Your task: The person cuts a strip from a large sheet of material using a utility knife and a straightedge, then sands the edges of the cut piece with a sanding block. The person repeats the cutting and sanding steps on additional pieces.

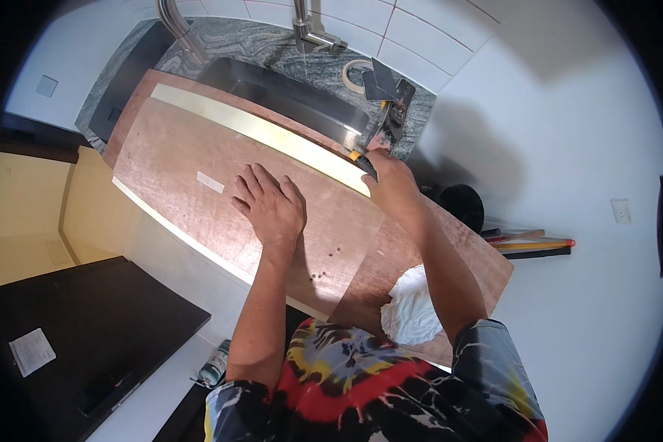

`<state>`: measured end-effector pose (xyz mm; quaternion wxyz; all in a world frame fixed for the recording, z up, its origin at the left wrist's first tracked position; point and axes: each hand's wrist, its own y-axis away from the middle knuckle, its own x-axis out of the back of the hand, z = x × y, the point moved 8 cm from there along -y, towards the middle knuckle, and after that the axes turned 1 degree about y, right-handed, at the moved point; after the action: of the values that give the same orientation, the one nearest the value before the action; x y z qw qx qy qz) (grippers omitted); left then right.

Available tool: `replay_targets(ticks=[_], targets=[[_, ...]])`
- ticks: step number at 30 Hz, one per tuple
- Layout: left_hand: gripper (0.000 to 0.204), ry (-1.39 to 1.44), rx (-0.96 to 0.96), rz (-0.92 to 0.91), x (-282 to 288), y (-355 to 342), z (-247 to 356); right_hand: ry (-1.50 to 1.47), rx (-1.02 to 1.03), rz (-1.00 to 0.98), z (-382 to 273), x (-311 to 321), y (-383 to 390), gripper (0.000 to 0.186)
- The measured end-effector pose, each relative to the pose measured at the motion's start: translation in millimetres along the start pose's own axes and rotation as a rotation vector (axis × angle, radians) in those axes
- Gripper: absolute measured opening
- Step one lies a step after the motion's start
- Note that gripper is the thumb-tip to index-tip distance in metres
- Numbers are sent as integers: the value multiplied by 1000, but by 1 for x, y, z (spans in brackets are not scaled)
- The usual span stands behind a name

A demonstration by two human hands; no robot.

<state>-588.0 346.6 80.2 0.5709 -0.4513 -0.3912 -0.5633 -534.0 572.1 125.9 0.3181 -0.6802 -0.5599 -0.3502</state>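
A reddish-brown wooden board (177, 155) lies across the counter over the sink. A pale cream strip (265, 132) runs along its far edge. My left hand (270, 206) presses flat on the board, fingers spread, holding nothing. My right hand (392, 180) grips a tool with a black and orange handle (362, 162) at the right end of the pale strip. Just beyond it a metal scraper-like blade (392, 118) rests on the counter. A small white tape piece (210, 182) sticks to the board left of my left hand.
A dark steel sink (287, 96) with a tap (309, 33) lies behind the board on a grey granite counter. A tape roll (355, 74) sits by the wall. A white crumpled cloth (411, 309) lies on the board's near right. Tools with red and yellow handles (538, 243) lie on the floor at right.
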Motion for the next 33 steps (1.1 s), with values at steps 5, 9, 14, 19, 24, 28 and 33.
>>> replay_targets(ticks=[5, 9, 14, 19, 24, 28, 33], targets=[[68, 8, 3, -5, -2, 0, -1, 235, 167, -40, -51, -2, 27, 24], [70, 11, 10, -48, -1, 0, -1, 238, 194, 6, -48, -1, 22, 25], [69, 11, -24, 3, -3, -1, -3, 166, -1, 63, -37, 37, -20, 27], [60, 37, -139, -63, 21, -23, -14, -39, 94, -64, -92, -24, -70, 39], [53, 83, -18, 53, 55, -115, -110, -156, 198, -79, -153, -108, -157, 42], [63, -56, 114, 203, 63, -156, -192, -17, 290, -191, -233, -176, -234, 41], [72, -105, 112, 103, 48, -168, -186, 29, 283, -163, -286, -228, -327, 33]])
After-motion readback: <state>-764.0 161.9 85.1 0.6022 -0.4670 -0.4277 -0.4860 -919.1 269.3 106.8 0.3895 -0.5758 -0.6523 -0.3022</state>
